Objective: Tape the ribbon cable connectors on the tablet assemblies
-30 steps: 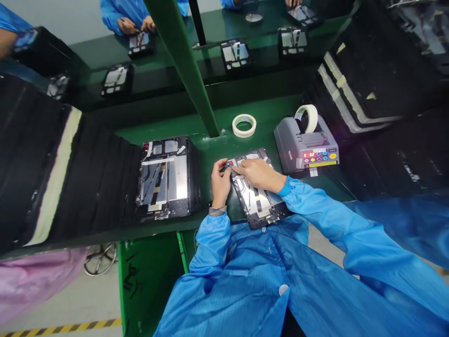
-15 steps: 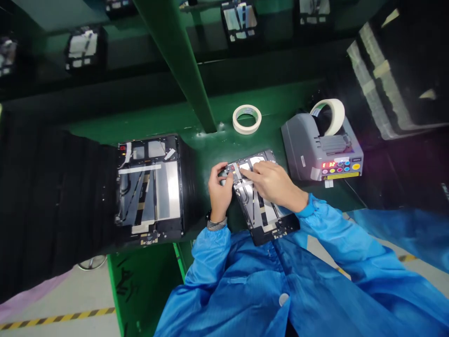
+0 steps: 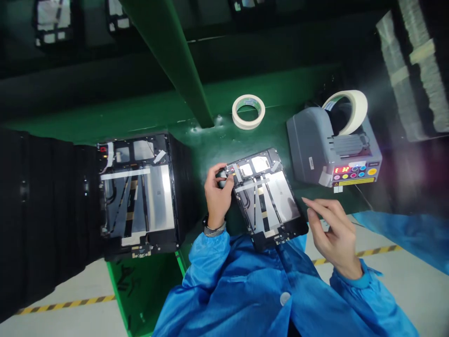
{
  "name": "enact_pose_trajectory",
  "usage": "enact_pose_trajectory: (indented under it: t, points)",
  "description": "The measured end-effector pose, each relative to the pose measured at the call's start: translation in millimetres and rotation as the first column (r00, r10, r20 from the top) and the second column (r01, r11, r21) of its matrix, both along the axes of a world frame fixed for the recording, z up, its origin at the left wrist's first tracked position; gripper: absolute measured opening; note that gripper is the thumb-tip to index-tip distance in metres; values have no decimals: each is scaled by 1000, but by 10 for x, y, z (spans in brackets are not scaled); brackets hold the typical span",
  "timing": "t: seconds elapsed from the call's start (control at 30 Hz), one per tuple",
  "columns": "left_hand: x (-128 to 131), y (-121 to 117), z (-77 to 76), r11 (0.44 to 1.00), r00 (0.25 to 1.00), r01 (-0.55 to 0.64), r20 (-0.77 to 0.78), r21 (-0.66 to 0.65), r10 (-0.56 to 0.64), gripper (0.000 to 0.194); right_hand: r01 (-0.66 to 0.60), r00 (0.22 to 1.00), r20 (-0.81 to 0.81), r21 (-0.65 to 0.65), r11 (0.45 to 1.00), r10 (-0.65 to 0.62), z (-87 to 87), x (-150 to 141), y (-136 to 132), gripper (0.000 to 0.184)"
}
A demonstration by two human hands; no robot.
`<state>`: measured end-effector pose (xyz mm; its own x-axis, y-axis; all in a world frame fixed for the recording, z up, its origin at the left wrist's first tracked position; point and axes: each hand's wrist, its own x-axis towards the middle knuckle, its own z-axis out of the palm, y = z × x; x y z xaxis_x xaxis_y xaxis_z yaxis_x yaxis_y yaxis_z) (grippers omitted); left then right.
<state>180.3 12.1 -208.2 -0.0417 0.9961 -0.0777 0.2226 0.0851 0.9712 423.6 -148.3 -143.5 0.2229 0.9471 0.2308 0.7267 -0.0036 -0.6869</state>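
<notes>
Workpiece: tablet frame [image 3: 264,196], lying on the green surface [image 3: 213,140] between the hands, long axis running away from the body, tilted slightly.
Left hand [image 3: 217,201]: nearer, clenched on a small dark object [image 3: 221,179] at the frame's far left corner.
Right hand [image 3: 333,234]: open, touching nothing, just right of the frame.
Nearby: second tablet frame [image 3: 136,196], left of the left hand; tape dispenser [image 3: 333,145], beyond the right hand.

Bright, even light fills the scene, leaving only soft shadows on the green tabletop [image 3: 217,140]. White glare sits on the silver panels of the tablet frame [image 3: 280,196]. The wide lens bends and stretches the edges, warping the floor [image 3: 403,285] and black strip [image 3: 42,210], while a faint purple flare tints the right side.
</notes>
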Motion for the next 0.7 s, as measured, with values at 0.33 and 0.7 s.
enact_pose_trajectory:
  t: [0.33,0.7]
  points:
    - [-133,-886,179,975,985,167,-30,-145,-173,60,-55,942,-336,-219,974,-22,-536,-49,-138,60]
    - [337,-1385,321,997,997,72,-5,-24,-72,73,-13,844,-536,-72,997,-28,-426,-230,-242,74]
